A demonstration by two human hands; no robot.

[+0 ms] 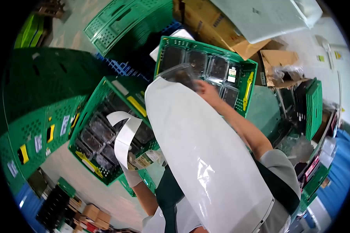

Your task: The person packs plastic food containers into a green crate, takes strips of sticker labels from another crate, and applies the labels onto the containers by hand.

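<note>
My right hand (208,93), slightly blurred, is closed at the edge of a clear plastic container (179,74) with dark contents. It is over a green crate (205,43) holding several similar containers, one with a white label (232,74). My left hand (133,176) is at the lower left, its wrist covered in white and its fingers mostly hidden. A curling white strip of labels (123,140) rises from it, with printed labels (144,161) at the lower end. Below the strip sits a second green crate (90,165) with several clear containers (101,130).
A large glossy white shape (202,155) blocks the middle of my view. Stacked green crates (35,89) stand at the left, another crate (124,19) behind. Cardboard boxes (210,23) lie at the back, and folded green crates (314,108) stand at the right.
</note>
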